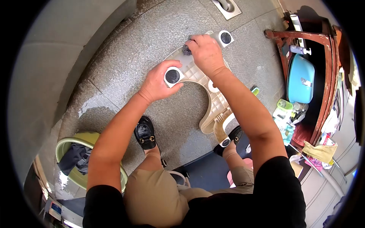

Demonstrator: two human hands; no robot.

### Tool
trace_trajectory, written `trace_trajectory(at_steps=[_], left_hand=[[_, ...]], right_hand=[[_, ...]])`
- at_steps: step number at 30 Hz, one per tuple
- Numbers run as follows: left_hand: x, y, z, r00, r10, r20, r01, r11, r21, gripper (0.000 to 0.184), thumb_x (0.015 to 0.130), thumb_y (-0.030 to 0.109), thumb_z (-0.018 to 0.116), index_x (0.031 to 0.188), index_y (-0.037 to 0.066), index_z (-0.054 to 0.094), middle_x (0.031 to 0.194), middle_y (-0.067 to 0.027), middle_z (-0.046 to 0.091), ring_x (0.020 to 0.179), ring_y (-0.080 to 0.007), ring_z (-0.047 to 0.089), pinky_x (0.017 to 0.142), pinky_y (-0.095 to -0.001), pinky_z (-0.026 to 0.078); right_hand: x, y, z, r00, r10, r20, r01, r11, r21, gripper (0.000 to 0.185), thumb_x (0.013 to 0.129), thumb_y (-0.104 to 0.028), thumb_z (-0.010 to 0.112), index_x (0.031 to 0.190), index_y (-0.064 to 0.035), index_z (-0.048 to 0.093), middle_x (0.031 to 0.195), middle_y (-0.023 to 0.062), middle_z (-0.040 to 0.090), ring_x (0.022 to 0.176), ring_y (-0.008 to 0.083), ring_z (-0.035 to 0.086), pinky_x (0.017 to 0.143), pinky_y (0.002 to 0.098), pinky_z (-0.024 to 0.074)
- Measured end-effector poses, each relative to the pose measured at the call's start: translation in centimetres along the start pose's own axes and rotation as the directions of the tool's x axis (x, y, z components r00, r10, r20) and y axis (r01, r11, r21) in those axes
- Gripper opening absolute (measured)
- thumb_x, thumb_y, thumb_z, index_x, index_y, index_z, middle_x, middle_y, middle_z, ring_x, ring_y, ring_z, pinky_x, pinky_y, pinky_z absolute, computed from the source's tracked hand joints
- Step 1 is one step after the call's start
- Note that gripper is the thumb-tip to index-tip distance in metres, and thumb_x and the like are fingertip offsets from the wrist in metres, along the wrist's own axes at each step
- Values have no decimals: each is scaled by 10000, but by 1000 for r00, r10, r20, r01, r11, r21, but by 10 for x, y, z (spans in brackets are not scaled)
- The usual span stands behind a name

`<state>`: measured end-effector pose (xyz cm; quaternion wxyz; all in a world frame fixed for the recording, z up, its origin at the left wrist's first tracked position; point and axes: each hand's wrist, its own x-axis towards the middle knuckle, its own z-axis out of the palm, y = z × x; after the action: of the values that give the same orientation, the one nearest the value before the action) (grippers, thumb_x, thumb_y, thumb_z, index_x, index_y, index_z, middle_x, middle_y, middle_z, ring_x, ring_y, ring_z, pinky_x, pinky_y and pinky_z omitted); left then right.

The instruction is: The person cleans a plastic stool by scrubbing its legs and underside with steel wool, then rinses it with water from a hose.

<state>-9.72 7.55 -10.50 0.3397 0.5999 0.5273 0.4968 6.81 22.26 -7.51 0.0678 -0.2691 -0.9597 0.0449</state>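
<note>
A cream plastic stool-like piece (pixel 213 85), curved and ribbed, lies underside up on the grey floor, with round black pads at its leg ends. My left hand (pixel 157 81) grips the leg with the white square end at its left, thumb and fingers around it. Near the far edge, my right hand (pixel 205 53) is closed on a dark scrubber (pixel 186 49) pressed against the piece. Only part of the scrubber shows beside the fingertips.
A green bucket (pixel 64 146) with dark cloth stands at lower left. On the right, a reddish wooden rack (pixel 327 76) holds a blue basin (pixel 301 81). A small green brush (pixel 255 91) lies on the floor. A drain (pixel 228 8) is at the top.
</note>
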Motion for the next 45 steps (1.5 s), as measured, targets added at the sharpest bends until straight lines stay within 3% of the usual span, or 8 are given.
trace_trajectory(at_steps=[17, 20, 22, 31, 33, 38, 41, 45], left_hand=[[4, 7, 9, 987, -150, 50, 149, 989, 14, 425, 656, 34, 739, 1047, 94, 585, 1010, -103, 644, 933, -255, 664, 839, -330, 527], [8, 40, 20, 991, -131, 8, 131, 991, 40, 423, 651, 67, 769, 1026, 85, 574, 963, -100, 634, 889, -247, 659, 812, -330, 529], [6, 74, 21, 996, -94, 10, 94, 995, 32, 483, 614, 156, 846, 1001, 88, 565, 924, -83, 635, 838, -238, 664, 766, -327, 536], [-10, 155, 9, 955, -292, -44, 291, 956, -27, 508, 600, 221, 874, 986, 86, 572, 881, -61, 673, 775, -212, 693, 703, -318, 556], [-9, 149, 8, 953, -298, -61, 298, 954, -11, 503, 604, 222, 870, 985, 85, 572, 871, -61, 670, 767, -212, 693, 696, -315, 555], [-21, 147, 14, 959, -280, -43, 282, 959, 37, 442, 631, 207, 840, 953, 89, 561, 833, -58, 654, 718, -211, 680, 645, -317, 547], [-16, 146, 15, 952, -303, -49, 306, 949, 72, 453, 636, 225, 835, 967, 95, 553, 834, -54, 648, 692, -218, 676, 621, -326, 546], [-7, 148, 13, 939, -339, -52, 342, 937, 75, 486, 639, 246, 832, 1002, 98, 544, 853, -54, 648, 696, -230, 678, 621, -333, 549]], right_hand=[[-12, 44, -12, 955, 226, -194, -237, 971, -37, 487, 677, -79, 776, 1121, -169, 598, 1299, 143, 509, 1147, 358, 527, 958, 433, 469], [3, 48, -1, 878, 284, -386, -306, 952, 6, 353, 773, -139, 752, 1079, -96, 580, 1133, 163, 612, 1016, 339, 608, 873, 423, 501], [18, 47, -11, 525, 796, -301, -579, 593, 559, 350, 840, -220, 729, 1117, -79, 568, 917, 185, 671, 857, 374, 642, 772, 458, 515], [-37, -16, -31, 693, 719, -53, -419, 461, 782, 322, 837, -162, 736, 1086, -67, 557, 1069, 225, 647, 906, 378, 640, 803, 407, 514], [-43, -32, -32, 963, 186, -193, -81, 889, 451, 395, 742, -94, 790, 1053, -70, 547, 1325, 231, 514, 1048, 402, 594, 870, 432, 506], [-34, -51, 27, 984, 117, -131, -46, 893, 447, 411, 699, -111, 809, 998, -77, 529, 1272, 212, 523, 1078, 422, 570, 888, 455, 500], [-16, -57, 39, 791, 608, -70, -518, 726, 453, 348, 815, -211, 748, 1068, -80, 547, 930, 175, 637, 866, 358, 627, 791, 415, 509], [-19, -41, 47, 522, 850, 70, -379, 158, 912, 283, 920, -223, 679, 1108, -59, 547, 899, 65, 640, 788, 154, 584, 712, 297, 489]])
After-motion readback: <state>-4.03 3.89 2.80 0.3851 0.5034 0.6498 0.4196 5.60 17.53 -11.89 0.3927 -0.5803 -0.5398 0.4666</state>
